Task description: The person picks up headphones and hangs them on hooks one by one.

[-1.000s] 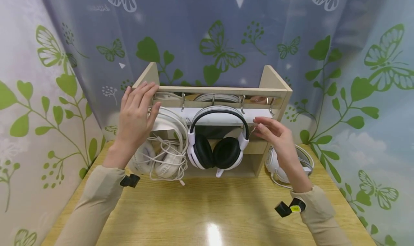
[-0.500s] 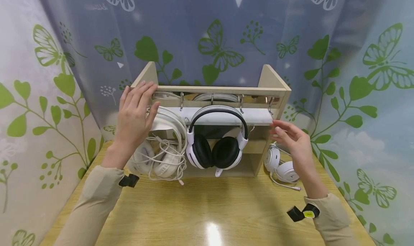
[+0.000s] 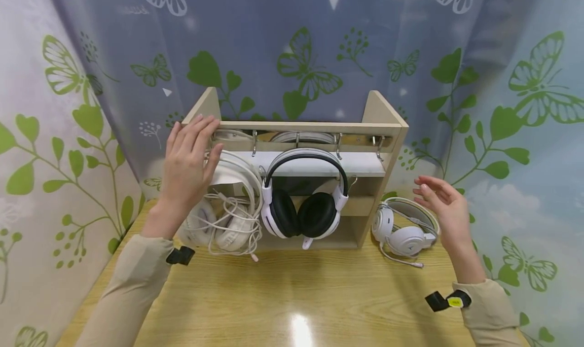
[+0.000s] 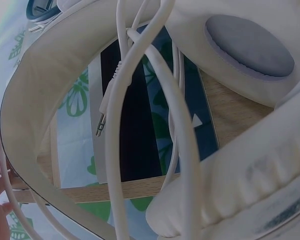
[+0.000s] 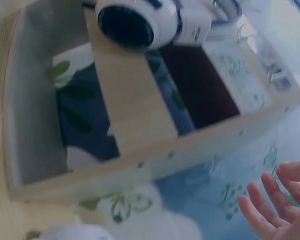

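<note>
My left hand (image 3: 188,167) rests on the upper left corner of a small wooden rack (image 3: 315,126), its fingers laid over the top edge. Just below that hand, cream over-ear headphones (image 3: 239,231) with a bundled white cable hang at the rack's left. White headphones with black ear pads (image 3: 318,215) hang at the front middle, a short mic boom pointing down. My right hand (image 3: 444,212) is in the air right of the rack, fingers loosely bent and holding nothing. Near it on the table lies a white headset (image 3: 407,241) with its cable.
Several metal hooks (image 3: 339,146) line the rack's upper bar, and another hook (image 3: 353,181) sticks out lower at the right. A white shelf (image 3: 365,163) runs behind them. The wooden table (image 3: 283,291) extends in front, with a butterfly-patterned curtain (image 3: 292,47) behind.
My right hand has moved away from the lower right hook, going right past the rack's side to beside the white headset. My left hand has stayed on the rack corner.
</note>
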{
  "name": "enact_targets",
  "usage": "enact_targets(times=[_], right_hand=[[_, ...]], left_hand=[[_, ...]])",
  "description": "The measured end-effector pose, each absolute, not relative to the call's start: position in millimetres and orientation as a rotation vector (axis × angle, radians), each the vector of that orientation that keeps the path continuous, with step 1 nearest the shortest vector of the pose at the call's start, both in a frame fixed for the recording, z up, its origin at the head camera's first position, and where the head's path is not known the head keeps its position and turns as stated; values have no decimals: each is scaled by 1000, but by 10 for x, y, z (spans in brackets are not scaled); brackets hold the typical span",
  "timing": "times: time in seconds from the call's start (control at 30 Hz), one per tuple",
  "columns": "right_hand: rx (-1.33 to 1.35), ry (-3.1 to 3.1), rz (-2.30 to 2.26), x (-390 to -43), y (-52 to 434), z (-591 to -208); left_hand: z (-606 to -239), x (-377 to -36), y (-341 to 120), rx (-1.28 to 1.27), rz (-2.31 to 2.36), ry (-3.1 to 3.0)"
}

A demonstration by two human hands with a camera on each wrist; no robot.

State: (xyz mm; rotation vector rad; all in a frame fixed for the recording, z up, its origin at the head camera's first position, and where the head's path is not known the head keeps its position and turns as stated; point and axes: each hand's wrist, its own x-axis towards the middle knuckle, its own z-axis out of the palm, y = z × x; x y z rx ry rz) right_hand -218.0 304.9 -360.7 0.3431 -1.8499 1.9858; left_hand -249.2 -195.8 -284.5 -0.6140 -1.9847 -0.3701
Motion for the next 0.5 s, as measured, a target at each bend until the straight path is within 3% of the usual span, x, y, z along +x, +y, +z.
enact_targets(times=[0.5], right_hand=[[85, -1844, 2030, -2317, 3494, -4052]], left_hand=[[-2861, -2513, -1950, -607, -392, -1965]])
